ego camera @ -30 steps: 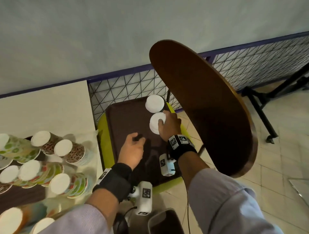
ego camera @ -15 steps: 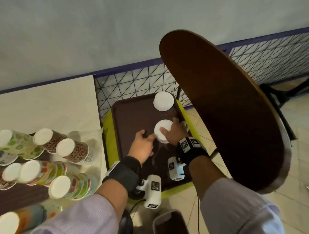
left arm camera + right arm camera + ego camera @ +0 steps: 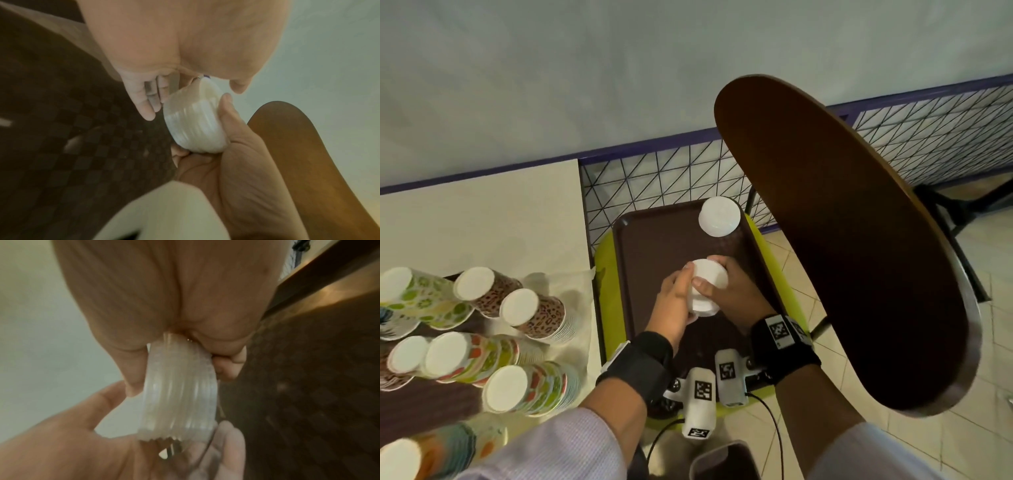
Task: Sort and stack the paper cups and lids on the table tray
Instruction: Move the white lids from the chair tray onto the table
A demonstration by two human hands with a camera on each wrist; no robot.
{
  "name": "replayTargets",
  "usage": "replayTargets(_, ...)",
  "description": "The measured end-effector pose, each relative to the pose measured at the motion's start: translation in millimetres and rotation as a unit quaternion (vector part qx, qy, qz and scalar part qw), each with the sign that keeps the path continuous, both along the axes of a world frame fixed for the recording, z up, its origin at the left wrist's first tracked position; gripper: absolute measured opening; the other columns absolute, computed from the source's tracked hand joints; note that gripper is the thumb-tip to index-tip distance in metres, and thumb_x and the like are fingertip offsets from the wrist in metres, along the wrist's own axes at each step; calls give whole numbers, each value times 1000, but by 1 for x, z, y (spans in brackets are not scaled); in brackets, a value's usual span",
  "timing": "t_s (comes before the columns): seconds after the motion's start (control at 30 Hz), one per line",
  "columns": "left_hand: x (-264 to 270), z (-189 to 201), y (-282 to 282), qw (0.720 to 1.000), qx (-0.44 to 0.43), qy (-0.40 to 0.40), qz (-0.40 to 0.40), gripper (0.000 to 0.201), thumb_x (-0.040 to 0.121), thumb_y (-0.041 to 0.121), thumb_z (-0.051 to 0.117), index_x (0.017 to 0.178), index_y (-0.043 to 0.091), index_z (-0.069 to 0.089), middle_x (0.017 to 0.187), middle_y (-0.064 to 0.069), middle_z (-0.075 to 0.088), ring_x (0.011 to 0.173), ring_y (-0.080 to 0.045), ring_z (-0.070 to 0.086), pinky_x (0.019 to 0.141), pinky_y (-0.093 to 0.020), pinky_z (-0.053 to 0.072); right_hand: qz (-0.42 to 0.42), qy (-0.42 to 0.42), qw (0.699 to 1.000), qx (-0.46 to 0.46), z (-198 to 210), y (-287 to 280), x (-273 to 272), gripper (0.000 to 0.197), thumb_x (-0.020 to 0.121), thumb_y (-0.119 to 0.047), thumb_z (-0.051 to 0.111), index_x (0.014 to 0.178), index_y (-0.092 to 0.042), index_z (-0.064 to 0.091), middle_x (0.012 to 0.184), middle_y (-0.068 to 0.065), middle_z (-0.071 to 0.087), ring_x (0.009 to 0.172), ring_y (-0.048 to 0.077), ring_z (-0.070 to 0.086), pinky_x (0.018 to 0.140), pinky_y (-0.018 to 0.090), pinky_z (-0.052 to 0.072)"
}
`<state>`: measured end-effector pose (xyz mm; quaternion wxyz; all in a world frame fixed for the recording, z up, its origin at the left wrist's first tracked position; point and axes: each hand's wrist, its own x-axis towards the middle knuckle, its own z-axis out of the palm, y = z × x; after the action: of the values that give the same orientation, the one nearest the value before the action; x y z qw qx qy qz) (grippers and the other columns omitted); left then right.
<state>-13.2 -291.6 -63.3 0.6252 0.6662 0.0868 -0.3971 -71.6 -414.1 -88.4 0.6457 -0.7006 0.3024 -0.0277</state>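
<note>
A stack of white translucent lids (image 3: 709,279) is tilted on its side above the brown tray (image 3: 654,246). My right hand (image 3: 717,281) grips it, thumb on the near side and fingers round the far side. My left hand (image 3: 686,291) meets it from the left. In the right wrist view, the left hand's fingers (image 3: 216,451) lie fairly straight under the lid stack (image 3: 180,394), thumb spread apart. The left wrist view shows the lid stack (image 3: 197,123) between both hands. A second lid stack (image 3: 719,221) stands at the tray's far right.
The tray rests on a yellow-green seat (image 3: 784,274). Close on its right rises a large dark brown rounded wooden panel (image 3: 842,240). On the table to the left lie several stacks of patterned paper cups (image 3: 530,315). A wire grid fence (image 3: 654,181) runs behind.
My right hand has lifted the near lid stack off the tray and tipped it sideways. My left hand left the tray surface and came up against the stack.
</note>
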Motion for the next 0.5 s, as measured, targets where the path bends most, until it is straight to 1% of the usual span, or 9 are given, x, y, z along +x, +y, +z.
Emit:
replayTargets(0.1,3,6,4,999,-34,14,8,66,80,62,68,135,27,60,126,-7,71,113,-24,71,83,-40,61,20,-14,999,34,8,7,0,50,92,-48,64,135,-24,51,128,2,62,116,16,63,99,40,54)
replayTargets(0.17,7,6,7,1000,-21,-1,23,50,92,50,69,132,22,62,123,-9,73,109,-27,72,81,-41,62,33,23,997,58,12,7,7,50,100,-57,45,138,-26,51,136,4,58,124,20,58,107,42,48)
replayTargets(0.23,10,3,10,998,3,-19,54,46,94,47,70,130,20,62,121,-7,73,108,-27,71,82,-40,61,49,82,994,47,15,2,18,65,92,-74,32,137,-33,53,141,3,53,128,19,52,112,45,40)
replayTargets(0.27,11,1,11,997,9,-27,69,52,90,51,71,131,21,62,122,-5,72,110,-26,70,86,-40,60,56,78,995,25,14,-1,24,64,90,-74,31,133,-33,56,138,2,54,124,15,51,112,44,39)
replayTargets(0.33,10,-2,15,994,15,-46,96,65,80,59,72,134,25,59,127,-2,68,115,-25,67,98,-46,57,50,35,995,-78,13,-14,39,40,100,-56,40,116,-25,60,119,0,58,105,10,51,101,38,43)
replayTargets(0.37,9,-3,17,992,20,-58,107,64,80,59,72,134,26,58,128,0,67,117,-24,65,102,-49,56,33,35,987,-154,14,-22,46,30,102,-46,45,113,-22,60,113,2,58,98,11,51,94,36,43)
replayTargets(0.4,9,-3,20,991,26,-65,117,60,84,57,73,134,28,58,129,1,66,117,-24,64,103,-50,55,9,48,976,-211,16,-29,54,28,102,-40,50,117,-19,60,116,7,57,99,15,53,94,34,43)
replayTargets(0.43,8,-5,22,989,28,-68,126,54,88,54,72,133,29,58,130,2,65,118,-23,63,103,-50,54,-21,62,968,-243,18,-35,61,33,100,-37,54,126,-17,58,125,13,53,108,23,54,100,36,44)
replayTargets(0.5,7,-5,27,987,22,-71,141,51,89,54,72,131,30,58,130,2,65,118,-22,64,104,-50,54,-64,77,957,-271,23,-45,78,41,97,-31,60,135,-15,53,136,19,44,124,35,49,108,38,41)
